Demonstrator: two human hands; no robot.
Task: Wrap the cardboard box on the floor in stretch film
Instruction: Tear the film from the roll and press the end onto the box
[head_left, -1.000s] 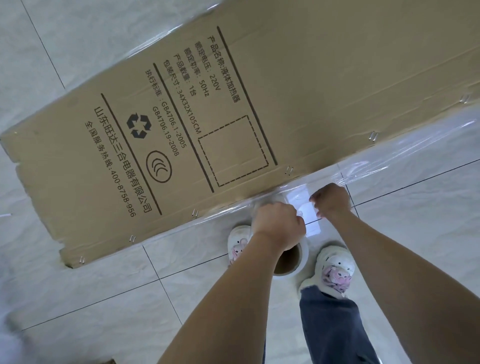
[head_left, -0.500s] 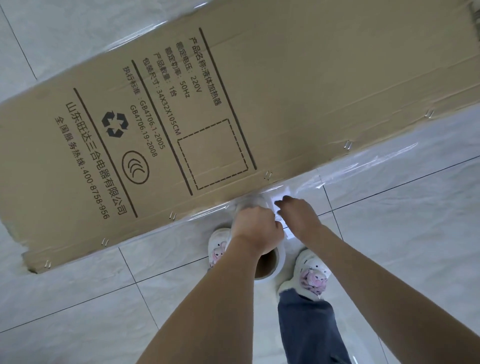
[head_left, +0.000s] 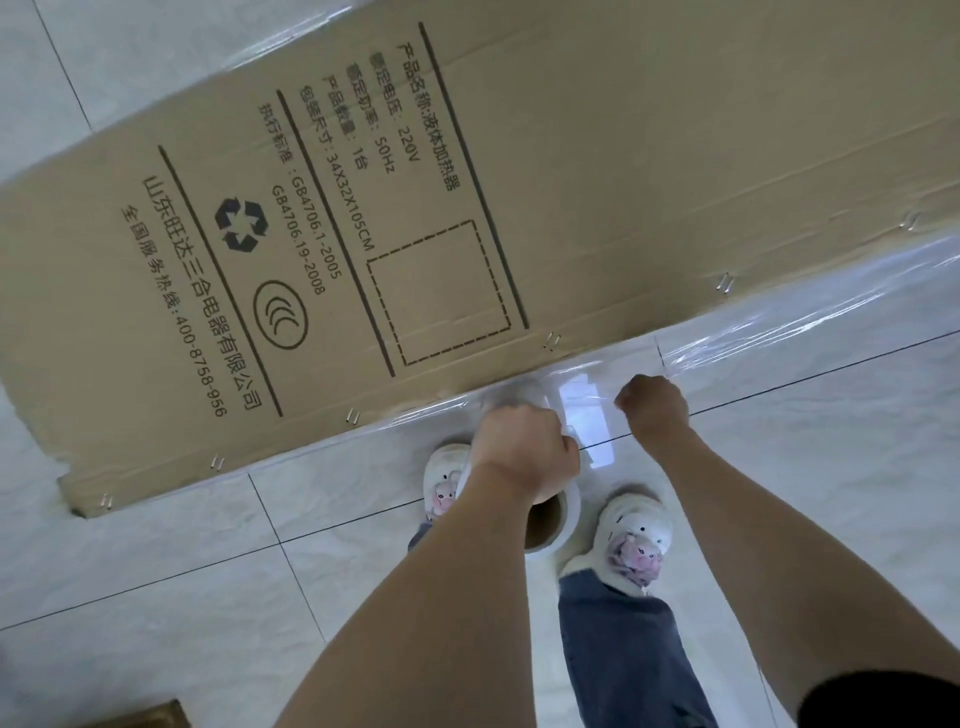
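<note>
Brown corrugated cardboard box (head_left: 467, 208), printed with Chinese text, lies long across the tiled floor (head_left: 156, 571), clear film already glinting along its near edge. Just beside that edge, the left hand (head_left: 524, 452) grips the stretch film roll (head_left: 550, 519) while the right hand (head_left: 652, 410), curled into a fist, pinches the film's loose end (head_left: 587, 421). The step looks like drawing out film; next, it likely needs tensioning around the box.
</note>
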